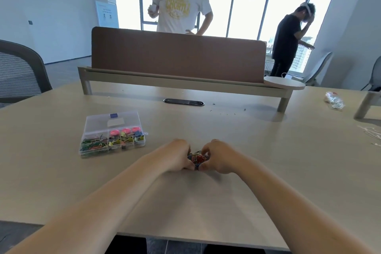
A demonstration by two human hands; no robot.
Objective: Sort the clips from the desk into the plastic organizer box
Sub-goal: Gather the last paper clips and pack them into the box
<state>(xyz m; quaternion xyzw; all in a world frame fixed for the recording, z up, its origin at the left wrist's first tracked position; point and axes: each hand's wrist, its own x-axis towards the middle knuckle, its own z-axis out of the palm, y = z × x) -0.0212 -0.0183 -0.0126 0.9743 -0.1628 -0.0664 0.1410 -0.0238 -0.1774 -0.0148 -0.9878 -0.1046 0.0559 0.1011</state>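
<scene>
**Both hands cupped around a pile of paper clips on the desk**

The beige desk (247,150) fills most of the view. At its far side stands a brown divider panel (177,55) on a low frame, and in front of the panel a dark oval cable port (184,102) is set in the surface. Behind the panel a person in a white T-shirt (179,4) is standing; further right, near the windows, is a person in black clothes (286,41). A mesh office chair (18,72) is at the left edge.

The clear plastic organizer box (112,133) lies on the desk, to the left of the hands and a little further away. Its lid looks closed. The front left compartment holds coloured paper clips, and the smaller compartments hold binder clips and three pink round things.

The left hand (175,158) and the right hand (216,158) rest on the desk close together. Their fingers are curled inward around a small pile of coloured paper clips (198,158) between them. The fingertips nearly meet over the pile.

Far right on the desk lies a crumpled plastic bag (334,100).
</scene>
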